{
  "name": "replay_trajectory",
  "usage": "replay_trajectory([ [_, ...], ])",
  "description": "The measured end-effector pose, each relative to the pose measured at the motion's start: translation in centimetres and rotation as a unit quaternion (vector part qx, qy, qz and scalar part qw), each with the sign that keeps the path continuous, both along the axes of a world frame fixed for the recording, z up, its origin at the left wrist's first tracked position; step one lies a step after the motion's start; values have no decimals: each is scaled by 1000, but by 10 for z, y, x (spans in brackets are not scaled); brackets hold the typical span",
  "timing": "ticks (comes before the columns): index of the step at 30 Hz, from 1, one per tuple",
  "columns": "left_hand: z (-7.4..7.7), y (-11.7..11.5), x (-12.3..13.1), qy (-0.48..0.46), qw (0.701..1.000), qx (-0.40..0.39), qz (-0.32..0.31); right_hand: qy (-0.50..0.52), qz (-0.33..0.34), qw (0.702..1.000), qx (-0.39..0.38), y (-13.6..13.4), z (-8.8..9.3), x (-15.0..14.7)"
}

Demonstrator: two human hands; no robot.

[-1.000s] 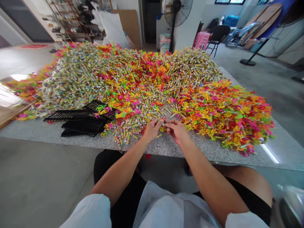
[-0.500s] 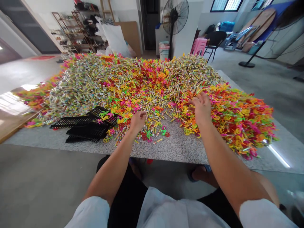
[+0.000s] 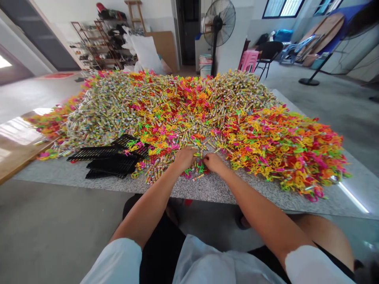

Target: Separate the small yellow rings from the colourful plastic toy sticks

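Observation:
My left hand (image 3: 184, 157) is closed in a pinch over the small pile at the front middle of the table. Facing it, my right hand (image 3: 213, 162) is pinched too, its fingertips a short gap from the left ones. What either hand holds is too small to make out. Short patterned sticks (image 3: 154, 173) with pale ends lie beside and under my left hand. Between and below the hands are bright green looped plastic pieces (image 3: 201, 167). A large heap of yellow, orange and pink looped pieces (image 3: 281, 146) spreads to the right of my right hand.
Black slotted trays (image 3: 111, 165) are stacked left of my left hand. Heaped patterned sticks (image 3: 100, 110) cover the back left of the speckled grey table (image 3: 219, 189). A standing fan (image 3: 218, 23), a white sack (image 3: 146, 51) and pink stools (image 3: 248, 60) stand beyond it.
My right hand has come left and nearer from the coloured heap, and its fingers have closed. My left hand has shifted right and slightly nearer, so the hands are now close together.

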State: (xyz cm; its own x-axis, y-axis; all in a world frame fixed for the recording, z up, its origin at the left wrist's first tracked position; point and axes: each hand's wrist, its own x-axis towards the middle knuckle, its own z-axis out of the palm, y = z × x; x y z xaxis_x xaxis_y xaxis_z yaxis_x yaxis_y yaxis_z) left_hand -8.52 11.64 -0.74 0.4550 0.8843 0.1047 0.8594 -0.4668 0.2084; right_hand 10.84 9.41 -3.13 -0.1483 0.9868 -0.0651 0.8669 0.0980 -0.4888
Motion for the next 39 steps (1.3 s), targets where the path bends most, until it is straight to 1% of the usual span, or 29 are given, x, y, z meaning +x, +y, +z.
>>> replay_trajectory([
  [2,0,0,-5,-45,999,-8,22,-6,-16,1000,0,8,1,0],
  [4,-1,-2,-10,-107,992,-19,59,-9,-41,999,9,16,1,-3],
  [7,-3,-7,-19,-206,971,-51,113,-20,-79,997,5,25,0,-13],
  [9,-4,-10,-27,-239,959,-48,143,-31,-85,996,-3,32,-1,-20],
  [12,-4,-11,-36,-237,955,-28,174,-43,-58,997,-16,42,0,-27],
  [16,0,-10,-38,-238,951,-60,189,-48,-13,998,-40,51,1,-25],
  [17,2,-11,-36,-232,952,-56,190,-44,-10,998,-43,52,0,-23],
  [18,5,-13,-34,-220,956,-37,190,-36,-14,998,-41,52,0,-19],
  [20,11,-21,-26,-182,962,26,202,-7,-40,999,-27,47,-3,-10],
  [22,15,-34,-14,-137,966,64,210,49,-76,996,-15,36,-7,0],
  [23,17,-41,-7,-115,970,56,205,82,-89,992,-15,29,-10,6],
  [26,15,-63,18,-41,986,-14,158,166,-102,981,-12,3,-17,19],
  [29,7,-77,37,12,991,-48,127,184,-105,977,20,-22,-21,22],
  [31,2,-80,43,12,993,-49,109,202,-107,973,30,-34,-24,20],
  [33,-2,-78,43,-10,995,-47,91,258,-113,959,15,-42,-25,18],
  [34,-4,-76,42,-29,995,-49,81,299,-117,947,-2,-45,-25,18],
  [37,-9,-65,37,-113,991,-58,46,434,-121,891,-47,-52,-22,19],
  [39,-13,-57,35,-194,978,-74,29,494,-122,859,-51,-56,-17,21],
])
